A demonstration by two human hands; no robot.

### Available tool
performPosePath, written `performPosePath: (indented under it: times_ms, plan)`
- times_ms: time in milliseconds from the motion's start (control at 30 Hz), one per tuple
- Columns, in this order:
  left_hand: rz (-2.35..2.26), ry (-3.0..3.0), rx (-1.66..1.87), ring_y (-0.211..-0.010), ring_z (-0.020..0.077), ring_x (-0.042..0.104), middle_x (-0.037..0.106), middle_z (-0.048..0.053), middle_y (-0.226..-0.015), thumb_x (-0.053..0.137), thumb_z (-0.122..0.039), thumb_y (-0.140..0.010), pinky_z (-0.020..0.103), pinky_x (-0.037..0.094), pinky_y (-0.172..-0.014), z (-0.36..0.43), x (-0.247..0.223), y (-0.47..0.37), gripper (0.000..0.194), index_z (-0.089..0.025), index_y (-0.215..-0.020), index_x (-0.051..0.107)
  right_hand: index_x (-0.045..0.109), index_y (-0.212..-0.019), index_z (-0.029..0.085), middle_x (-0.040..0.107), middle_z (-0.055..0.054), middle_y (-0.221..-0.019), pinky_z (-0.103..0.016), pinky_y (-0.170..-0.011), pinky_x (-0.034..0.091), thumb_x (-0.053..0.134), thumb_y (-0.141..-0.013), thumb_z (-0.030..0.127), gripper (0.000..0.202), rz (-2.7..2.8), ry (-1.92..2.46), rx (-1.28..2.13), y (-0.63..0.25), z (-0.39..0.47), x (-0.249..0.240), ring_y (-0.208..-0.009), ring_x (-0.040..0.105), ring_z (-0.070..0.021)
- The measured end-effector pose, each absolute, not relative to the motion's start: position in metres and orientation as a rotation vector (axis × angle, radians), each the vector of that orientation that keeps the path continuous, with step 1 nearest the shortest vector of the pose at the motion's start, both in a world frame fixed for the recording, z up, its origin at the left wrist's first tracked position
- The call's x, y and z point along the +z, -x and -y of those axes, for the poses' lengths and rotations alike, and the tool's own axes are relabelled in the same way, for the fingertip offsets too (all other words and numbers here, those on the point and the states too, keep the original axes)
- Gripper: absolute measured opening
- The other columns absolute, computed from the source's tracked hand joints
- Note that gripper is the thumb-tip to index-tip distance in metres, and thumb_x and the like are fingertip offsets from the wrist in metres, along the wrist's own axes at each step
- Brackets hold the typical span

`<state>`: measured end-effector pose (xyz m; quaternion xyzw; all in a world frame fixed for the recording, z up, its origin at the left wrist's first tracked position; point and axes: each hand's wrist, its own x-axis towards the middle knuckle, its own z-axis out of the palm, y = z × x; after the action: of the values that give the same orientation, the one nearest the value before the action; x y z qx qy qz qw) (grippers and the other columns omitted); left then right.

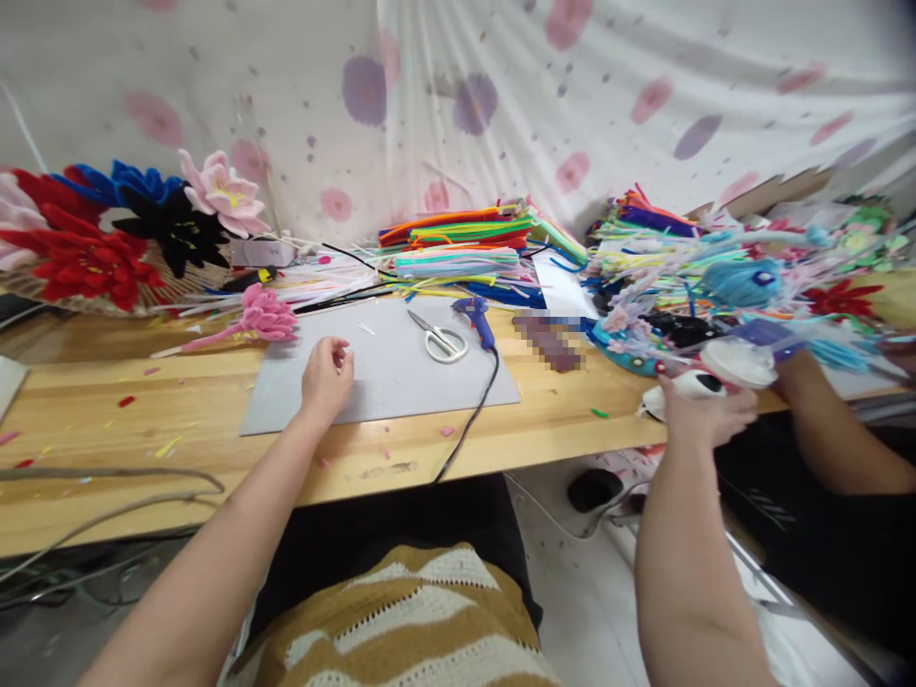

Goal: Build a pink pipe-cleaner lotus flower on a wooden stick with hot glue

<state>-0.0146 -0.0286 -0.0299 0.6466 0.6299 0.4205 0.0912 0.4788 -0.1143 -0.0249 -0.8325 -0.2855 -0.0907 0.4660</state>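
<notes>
My left hand (pixel 329 377) hovers over a grey board (pixel 379 391), its fingers loosely curled and a little apart, with nothing seen in them. Far to the right, my right hand (pixel 705 420) is closed around a white handheld device (pixel 688 385) with a dark round end; its kind is not clear. On the board lie scissors (pixel 445 343) with white handles and a blue glue gun (pixel 475 320), whose black cord runs off the table's front edge. A pink pipe-cleaner flower (pixel 264 315) rests at the board's back left corner.
Bundles of coloured pipe cleaners (pixel 458 239) line the back. Finished fuzzy flowers (pixel 93 258) stand at left. At right, a co-worker's arm (pixel 837 420) reaches in beside a white-lidded cup (pixel 740 363) and a blue decorated band (pixel 622 353). Grey cables (pixel 129 472) cross the left front.
</notes>
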Motion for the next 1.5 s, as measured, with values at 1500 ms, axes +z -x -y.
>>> performPosePath:
  times_ms: [1500]
  plan:
    - [-1.423, -1.072, 1.057, -0.039, 0.0025, 0.018, 0.027, -0.007, -0.046, 0.057, -0.029, -0.057, 0.019, 0.009, -0.040, 0.073, 0.023, 0.104, 0.026, -0.018, -0.054, 0.034, 0.050, -0.085, 0.023, 0.059, 0.008, -0.076, -0.021, -0.061, 0.041, 0.073, -0.052, 0.027, 0.041, 0.727, 0.830, 1.435, -0.177, -0.011, 0.001, -0.068, 0.055, -0.0082]
